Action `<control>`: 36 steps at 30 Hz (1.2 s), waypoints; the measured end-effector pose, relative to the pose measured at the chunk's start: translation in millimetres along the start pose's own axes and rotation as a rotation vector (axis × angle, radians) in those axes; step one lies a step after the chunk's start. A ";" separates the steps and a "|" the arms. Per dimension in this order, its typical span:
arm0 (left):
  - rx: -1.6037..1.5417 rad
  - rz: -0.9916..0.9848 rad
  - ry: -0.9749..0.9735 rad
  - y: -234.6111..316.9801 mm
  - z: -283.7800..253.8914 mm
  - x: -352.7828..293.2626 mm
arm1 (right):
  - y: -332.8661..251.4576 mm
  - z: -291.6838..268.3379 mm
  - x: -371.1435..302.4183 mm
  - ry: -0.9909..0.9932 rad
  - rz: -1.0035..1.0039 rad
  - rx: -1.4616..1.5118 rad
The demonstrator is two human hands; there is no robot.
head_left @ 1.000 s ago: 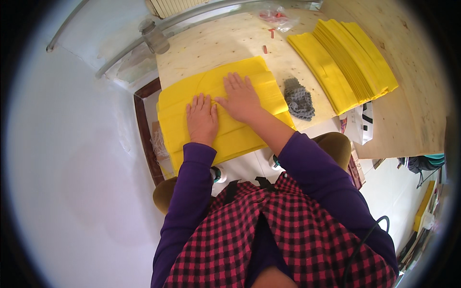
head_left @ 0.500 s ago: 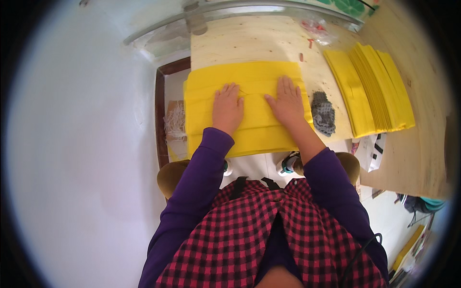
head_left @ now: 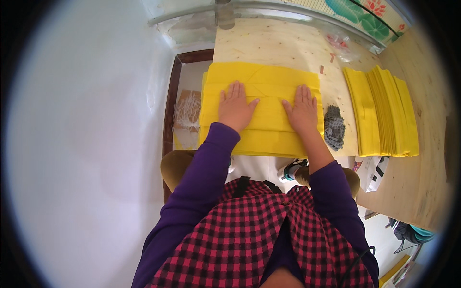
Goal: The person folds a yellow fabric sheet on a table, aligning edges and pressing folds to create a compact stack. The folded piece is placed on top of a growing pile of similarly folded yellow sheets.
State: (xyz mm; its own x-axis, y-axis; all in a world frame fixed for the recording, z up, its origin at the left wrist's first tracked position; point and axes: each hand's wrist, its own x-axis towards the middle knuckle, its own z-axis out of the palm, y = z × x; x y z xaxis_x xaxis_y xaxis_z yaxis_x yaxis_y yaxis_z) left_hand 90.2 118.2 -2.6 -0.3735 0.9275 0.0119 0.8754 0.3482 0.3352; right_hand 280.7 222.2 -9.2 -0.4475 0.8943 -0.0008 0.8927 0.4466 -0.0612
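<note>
A stack of folded yellow cloth [head_left: 264, 110] lies in front of me at the near edge of the wooden table. My left hand [head_left: 236, 106] rests flat on its left half, fingers stretched away from me and thumb pointing inward. On the right half, my right hand [head_left: 303, 110] is also laid flat, its thumb out to the left. Both palms touch the top layer and grip nothing. A few creases run across the cloth between the hands. Just right of the stack lies a crumpled grey knitted piece [head_left: 334, 127], perhaps a glove.
More folded yellow cloth [head_left: 384, 113] stands in a row at the right of the wooden table [head_left: 269, 41]. A clear plastic bag [head_left: 340, 44] lies at the back. White thread scraps [head_left: 187, 111] sit left of the stack, beside a white wall [head_left: 91, 144].
My left hand has turned, its thumb now spread farther inward. The right hand still lies flat on the cloth. The whole view has shifted, with the scene sitting farther right.
</note>
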 end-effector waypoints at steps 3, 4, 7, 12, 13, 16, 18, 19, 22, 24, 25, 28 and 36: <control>0.027 -0.027 0.005 -12.7 -1.2 -8.0 | 1.0 0.6 0.2 0.010 -0.011 -0.010; 0.026 -0.031 0.008 -14.0 -1.5 -9.1 | 1.3 0.6 0.2 0.009 -0.016 0.002; 0.052 -0.075 0.004 -15.0 -3.0 -9.2 | 2.9 0.2 0.7 -0.002 -0.014 -0.003; 0.086 -0.209 0.025 -27.0 -8.3 -9.3 | 2.8 1.6 1.9 -0.015 -0.006 -0.010; 0.081 -0.215 0.044 -29.0 -8.3 -9.7 | 2.4 2.0 2.0 -0.021 -0.006 -0.002; 0.084 -0.229 0.073 -32.5 -6.7 -10.9 | 2.1 0.0 2.0 -0.022 -0.008 0.002; 0.085 -0.222 0.080 -32.6 -5.2 -11.2 | 1.0 -4.7 2.5 -0.057 0.000 -0.001; 0.089 -0.221 0.080 -32.6 -4.6 -11.2 | 0.6 -8.3 2.9 -0.036 -0.002 0.024; 0.110 -0.222 0.082 -32.6 -3.9 -11.3 | -12.3 -17.3 5.1 -0.037 -0.026 0.048; 0.133 -0.227 0.079 -31.4 -3.6 -11.0 | -29.9 -17.5 6.8 0.006 -0.109 0.034; 0.134 -0.225 0.083 -31.2 -3.8 -11.2 | -39.0 -15.7 6.5 0.000 -0.142 0.084; 0.135 -0.232 0.082 -30.8 -4.6 -11.7 | -47.0 -8.6 4.5 -0.018 -0.194 0.154; 0.145 -0.220 0.109 -30.6 -2.4 -14.1 | 33.9 -9.3 -7.4 -0.038 -0.027 0.027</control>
State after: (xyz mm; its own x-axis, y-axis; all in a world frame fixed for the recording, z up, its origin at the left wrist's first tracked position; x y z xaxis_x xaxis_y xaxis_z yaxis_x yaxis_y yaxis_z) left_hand 67.9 94.1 -10.8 -0.5835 0.8101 0.0576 0.8013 0.5628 0.2027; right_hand 314.7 231.1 -1.9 -0.4736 0.8799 -0.0371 0.8786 0.4692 -0.0887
